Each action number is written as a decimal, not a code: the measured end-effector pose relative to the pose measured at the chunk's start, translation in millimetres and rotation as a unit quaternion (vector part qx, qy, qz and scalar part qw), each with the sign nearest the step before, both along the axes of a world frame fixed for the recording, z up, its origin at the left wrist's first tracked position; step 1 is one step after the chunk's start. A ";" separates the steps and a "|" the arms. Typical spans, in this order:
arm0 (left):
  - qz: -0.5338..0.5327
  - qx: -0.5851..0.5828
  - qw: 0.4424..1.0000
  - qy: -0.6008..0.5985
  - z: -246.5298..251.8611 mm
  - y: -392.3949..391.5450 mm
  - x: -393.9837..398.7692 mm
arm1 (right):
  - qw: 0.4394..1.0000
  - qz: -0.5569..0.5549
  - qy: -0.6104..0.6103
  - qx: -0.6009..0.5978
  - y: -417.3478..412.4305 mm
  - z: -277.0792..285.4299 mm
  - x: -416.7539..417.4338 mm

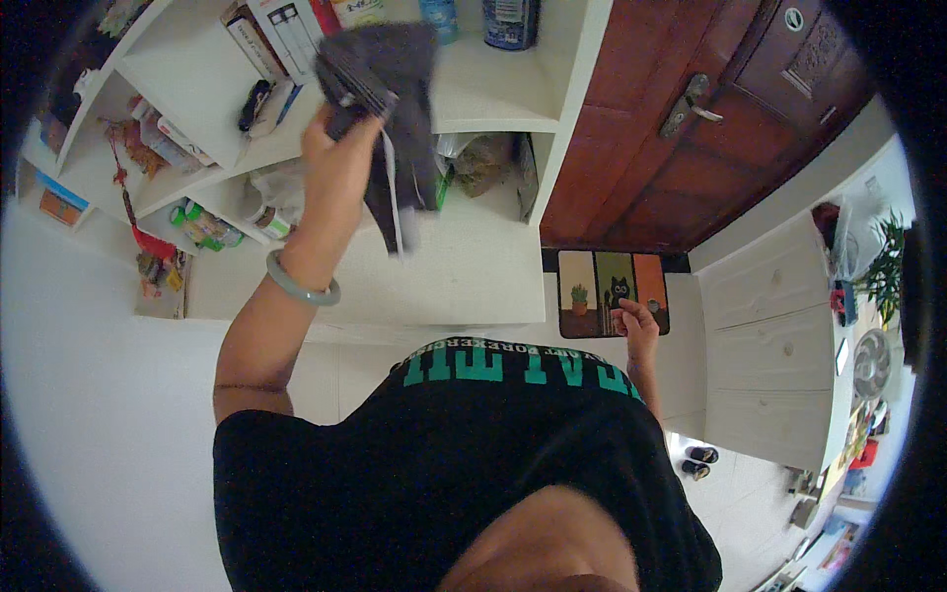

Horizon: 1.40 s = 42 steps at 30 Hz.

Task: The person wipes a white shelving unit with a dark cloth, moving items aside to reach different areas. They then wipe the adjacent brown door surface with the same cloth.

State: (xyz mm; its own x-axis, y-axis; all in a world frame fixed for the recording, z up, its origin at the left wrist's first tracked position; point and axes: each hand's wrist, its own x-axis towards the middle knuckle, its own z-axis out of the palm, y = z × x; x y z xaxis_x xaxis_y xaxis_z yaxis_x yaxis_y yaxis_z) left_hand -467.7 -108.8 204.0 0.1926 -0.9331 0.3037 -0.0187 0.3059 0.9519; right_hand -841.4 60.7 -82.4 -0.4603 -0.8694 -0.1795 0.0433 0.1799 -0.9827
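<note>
My left hand (344, 144) is raised in front of the white shelf unit, closed around a bunched dark grey cloth (407, 96) with a pale strip or cord hanging from it. The cloth is blurred, and its kind cannot be told. A pale green bangle (302, 285) circles that wrist. My right hand (635, 320) hangs low at the other side of my body, over a patterned doormat (577, 288), fingers partly curled; nothing shows in it. Below the cloth lies the shelf unit's white counter (459, 274).
Boxes (285, 37), a blue container (510, 22) and green-lidded jars (203, 222) stand on the shelves. A red-brown door (636, 148) with a metal handle is beyond the mat. White drawers (769, 340) line the right side; dark slippers (699, 462) lie on the floor.
</note>
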 end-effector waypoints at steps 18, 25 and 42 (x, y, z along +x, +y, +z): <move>-0.133 -0.265 0.740 -0.603 -2.6 -54.0 -86.6 | 0.998 -0.020 0.005 0.058 46.0 -18.0 -8.4; -0.156 -0.209 0.762 -0.592 3.9 -49.0 -88.7 | 0.997 0.028 -0.009 0.077 34.4 -11.0 -2.6; -0.185 -0.177 0.770 -0.585 10.3 -45.4 -87.5 | 0.995 0.067 0.036 0.064 20.0 -27.5 3.5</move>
State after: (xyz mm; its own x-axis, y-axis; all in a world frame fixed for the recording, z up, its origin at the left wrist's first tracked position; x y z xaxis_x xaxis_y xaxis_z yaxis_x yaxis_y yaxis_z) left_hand -555.3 -154.2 214.3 -0.6646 -0.6773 0.3155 -0.6492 0.7325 0.2051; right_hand -837.9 80.7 -109.9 -0.3568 -0.8964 -0.2629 -0.0597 0.3027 -0.9512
